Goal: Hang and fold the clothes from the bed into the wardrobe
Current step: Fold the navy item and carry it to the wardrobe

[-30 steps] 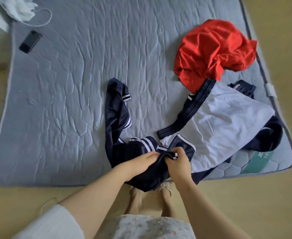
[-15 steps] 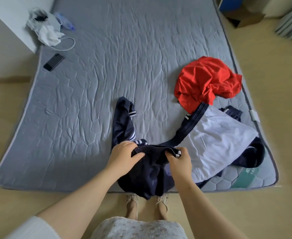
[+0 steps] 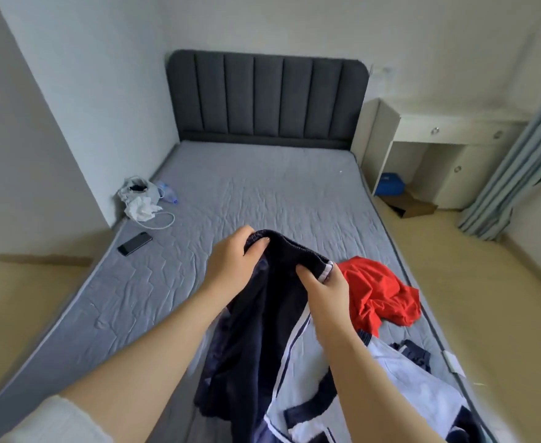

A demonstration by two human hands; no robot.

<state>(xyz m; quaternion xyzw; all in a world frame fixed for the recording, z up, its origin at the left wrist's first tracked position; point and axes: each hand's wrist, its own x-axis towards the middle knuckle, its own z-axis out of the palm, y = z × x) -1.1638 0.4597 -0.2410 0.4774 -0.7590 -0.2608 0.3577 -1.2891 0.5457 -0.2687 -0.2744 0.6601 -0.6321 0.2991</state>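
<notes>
We hold the navy garment (image 3: 262, 330) up over the near end of the bed (image 3: 262, 193), both hands closed on its gathered elastic edge. Our left hand (image 3: 231, 266) curls round the left part of the band, thumb on the near side. Our right hand (image 3: 325, 284) pinches the right part, where white stripes show. Gripped by that edge, the cloth hangs down between our forearms, which we judge is meant to let it fall straight so we can find its shape before folding or hanging it. Whether its lower end touches the mattress we cannot tell.

The red garment (image 3: 381, 295) lies crumpled on the right side of the bed, just beyond our right hand. The white and navy jacket (image 3: 416, 388) is spread at the near right, under our right forearm, and waits its turn.

A phone (image 3: 134, 243) lies at the left edge. A white cable (image 3: 160, 222) and a bag of tissue (image 3: 138, 199) lie farther back by the wall, well apart from the clothes.

No wardrobe is in view, so we reckon most of the task remains.
</notes>
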